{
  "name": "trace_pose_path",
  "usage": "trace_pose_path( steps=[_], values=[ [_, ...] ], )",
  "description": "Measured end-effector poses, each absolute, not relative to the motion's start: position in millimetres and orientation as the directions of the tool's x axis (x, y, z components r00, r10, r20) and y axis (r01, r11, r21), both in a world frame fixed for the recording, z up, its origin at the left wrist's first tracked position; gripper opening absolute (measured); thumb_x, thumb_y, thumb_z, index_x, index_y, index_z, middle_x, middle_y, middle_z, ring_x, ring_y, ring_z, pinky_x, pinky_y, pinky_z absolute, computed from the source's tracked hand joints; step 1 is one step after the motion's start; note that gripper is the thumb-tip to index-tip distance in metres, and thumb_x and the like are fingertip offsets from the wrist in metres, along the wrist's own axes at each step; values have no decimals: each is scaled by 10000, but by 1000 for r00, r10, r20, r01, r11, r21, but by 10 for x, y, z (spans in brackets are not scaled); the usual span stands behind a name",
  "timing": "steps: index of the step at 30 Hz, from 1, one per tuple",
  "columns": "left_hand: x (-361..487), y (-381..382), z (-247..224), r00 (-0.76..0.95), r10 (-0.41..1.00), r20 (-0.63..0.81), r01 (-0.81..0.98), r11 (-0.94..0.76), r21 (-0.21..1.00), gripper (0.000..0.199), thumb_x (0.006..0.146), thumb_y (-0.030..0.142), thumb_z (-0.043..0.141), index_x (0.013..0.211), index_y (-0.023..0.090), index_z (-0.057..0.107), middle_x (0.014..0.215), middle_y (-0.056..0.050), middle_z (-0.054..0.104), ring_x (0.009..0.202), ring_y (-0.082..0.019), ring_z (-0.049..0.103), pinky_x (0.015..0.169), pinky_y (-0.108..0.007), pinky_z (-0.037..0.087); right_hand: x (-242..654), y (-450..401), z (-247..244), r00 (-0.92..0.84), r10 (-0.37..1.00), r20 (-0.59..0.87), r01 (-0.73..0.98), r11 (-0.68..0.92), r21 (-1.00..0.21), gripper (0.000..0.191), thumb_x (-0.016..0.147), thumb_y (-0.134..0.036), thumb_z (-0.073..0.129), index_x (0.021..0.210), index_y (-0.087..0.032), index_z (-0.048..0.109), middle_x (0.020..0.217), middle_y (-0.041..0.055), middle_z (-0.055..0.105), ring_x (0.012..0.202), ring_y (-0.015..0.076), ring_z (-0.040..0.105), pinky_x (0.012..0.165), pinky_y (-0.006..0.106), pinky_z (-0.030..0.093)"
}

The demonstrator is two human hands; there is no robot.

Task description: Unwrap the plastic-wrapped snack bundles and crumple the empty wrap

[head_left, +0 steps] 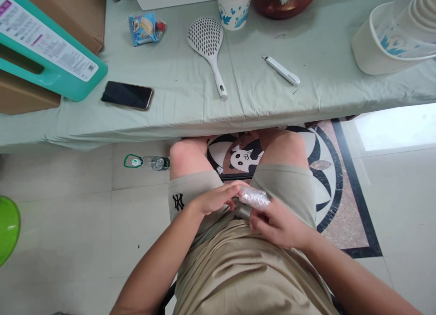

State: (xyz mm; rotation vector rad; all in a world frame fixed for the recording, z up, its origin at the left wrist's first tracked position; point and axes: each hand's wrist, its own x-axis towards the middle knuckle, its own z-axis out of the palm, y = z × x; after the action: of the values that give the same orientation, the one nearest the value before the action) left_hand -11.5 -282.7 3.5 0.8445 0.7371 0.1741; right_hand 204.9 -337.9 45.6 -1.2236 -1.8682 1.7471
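Note:
Above my lap is a short, shiny bundle wrapped in clear plastic [254, 197]; what lies inside the wrap cannot be made out. My right hand [281, 222] is closed around its near right end, fingers curled underneath. At the opposite end, the fingers of my left hand [220, 199] are closed against the wrap, partly hiding its tip. Both hands are low, between my thighs and short of the table edge.
On the cloth-covered table [170, 70] lie a phone [127, 95], a slotted skimmer [207, 40], a slim white cutter-like tool [281, 70] and a snack packet [143, 29]. A paper cup [234, 8], teal jug [78, 79] and white bin [366, 47] stand there. A plastic bottle [155, 163] lies on the floor.

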Motion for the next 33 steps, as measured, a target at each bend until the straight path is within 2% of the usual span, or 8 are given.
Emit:
trace_pose_path(
  steps=[3,7,12,18,25,29,31,33],
  values=[
    [-114,-2821,21,742,528,-413,9,608,794,786,861,832,527,1307,208,696,1492,-146,526,1115,-218,580,846,-301,507,2052,-3413,447,-622,670,-406,198,-367,-909,174,847,-189,535,727,-167,660,595,11,638,493,79,479,510,212,386],
    [-94,-2767,64,754,568,-331,38,466,884,725,851,747,650,1298,181,720,1393,-166,653,1225,-291,615,1004,-388,492,2081,-3450,420,-704,561,-436,-36,-641,-767,260,912,-322,594,1036,-138,729,626,-7,615,452,49,408,439,182,335],
    [18,-2773,119,696,614,-372,143,389,910,772,870,802,554,1259,162,742,1238,-159,752,1177,-297,668,1036,-415,490,2102,-3463,403,-764,555,-330,-226,-709,-668,724,942,-431,657,1587,-208,416,641,-42,623,445,48,408,431,168,334],
    [71,-2827,91,736,589,-335,126,367,922,612,953,705,525,981,135,747,962,-94,744,925,-207,669,885,-340,521,2127,-3469,384,-685,608,-401,-193,-682,-706,903,941,-392,635,1679,-217,145,676,-45,641,464,55,405,455,174,354],
    [66,-2847,189,773,494,-398,92,534,841,340,962,473,623,962,154,740,857,-47,732,760,-143,676,754,-274,538,2151,-3298,450,-504,770,-392,238,-312,-920,711,903,-236,498,1592,-127,365,700,-27,595,545,93,477,525,222,388],
    [71,-2848,214,735,498,-459,89,601,794,315,926,447,680,950,142,754,766,-35,715,689,-126,681,664,-233,512,2150,-3239,443,-425,829,-364,528,-100,-843,485,861,-248,470,1299,-120,636,566,-66,416,496,97,344,526,252,318],
    [59,-2872,223,733,485,-477,82,633,770,381,934,437,684,1175,146,728,767,-30,721,676,-127,694,627,-219,495,2158,-3236,420,-421,827,-372,597,-56,-800,311,852,-253,450,1024,-150,688,559,-47,430,508,101,348,550,264,313],
    [39,-2910,253,717,511,-474,35,652,757,657,951,443,679,1519,169,494,769,-27,739,679,-142,718,635,-226,504,2169,-3240,397,-425,825,-372,628,-28,-778,210,853,-252,428,807,-176,618,581,-13,497,535,107,393,578,273,318]
  ],
)
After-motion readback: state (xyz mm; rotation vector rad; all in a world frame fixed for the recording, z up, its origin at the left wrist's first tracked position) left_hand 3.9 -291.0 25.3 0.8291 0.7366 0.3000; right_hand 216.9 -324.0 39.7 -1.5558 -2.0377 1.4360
